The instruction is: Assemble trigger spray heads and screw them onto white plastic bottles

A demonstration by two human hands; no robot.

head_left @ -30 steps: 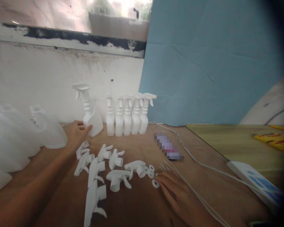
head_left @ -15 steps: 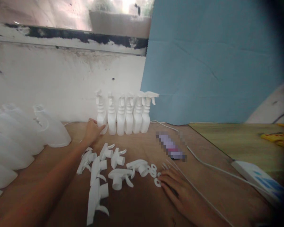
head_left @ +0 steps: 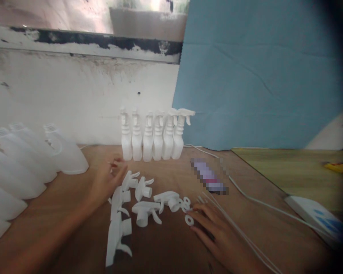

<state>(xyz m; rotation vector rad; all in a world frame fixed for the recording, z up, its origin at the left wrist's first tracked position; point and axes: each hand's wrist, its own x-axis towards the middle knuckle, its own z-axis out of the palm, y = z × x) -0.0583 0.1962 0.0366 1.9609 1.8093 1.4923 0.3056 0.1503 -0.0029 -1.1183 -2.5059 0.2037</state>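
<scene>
My left hand (head_left: 108, 180) hovers open and empty above the loose white trigger spray heads (head_left: 137, 205) scattered on the brown table (head_left: 165, 247). It is a short way in front of the row of several assembled white spray bottles (head_left: 153, 135) standing against the wall. My right hand (head_left: 217, 236) lies flat on the table with its fingers spread, its fingertips touching small white rings (head_left: 188, 219). Thin white tubes (head_left: 234, 232) lie beside that hand.
Several capless white bottles (head_left: 31, 160) lie on their sides at the left. A blurred purple object (head_left: 208, 177) and a white cable (head_left: 260, 203) lie at the middle right. A white power strip (head_left: 317, 219) sits at the right; a blue sheet (head_left: 260, 76) leans behind.
My left hand set a spray bottle at the left end of the row, let go, and drew back toward the loose spray heads. My right hand stayed on the table.
</scene>
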